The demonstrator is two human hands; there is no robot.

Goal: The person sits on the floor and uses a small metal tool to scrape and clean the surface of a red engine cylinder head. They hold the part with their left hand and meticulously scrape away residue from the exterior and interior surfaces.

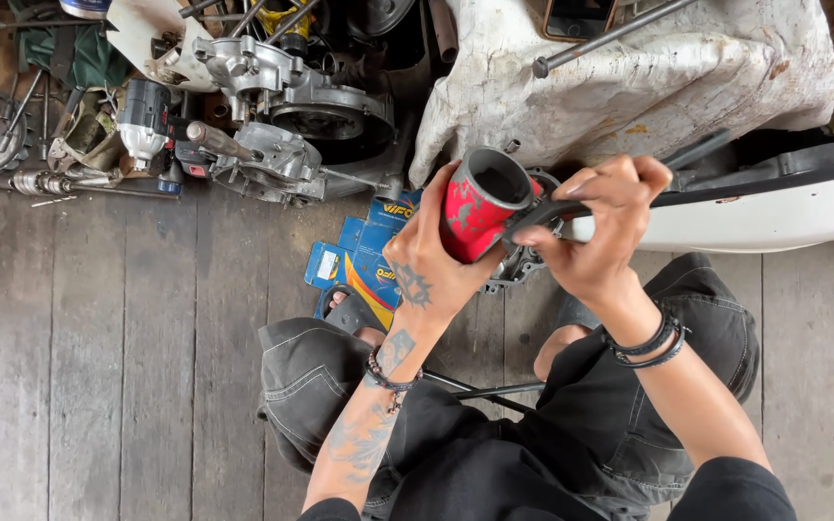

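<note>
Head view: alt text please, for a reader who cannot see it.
Seen from above, a seated person's left hand holds a red, grey-rimmed can while the right hand holds a dark tool against its rim. Engine casings and a power tool lie on the plank floor.

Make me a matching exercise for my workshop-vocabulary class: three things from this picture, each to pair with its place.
Things:
1. red cylinder
2. engine casing
3. blue cartons

Places:
a. lying flat on the plank floor
b. held in the left hand
c. upper left, among tools

The right hand holds a dark tool at the cylinder.

Pairs: 1-b, 2-c, 3-a
</note>
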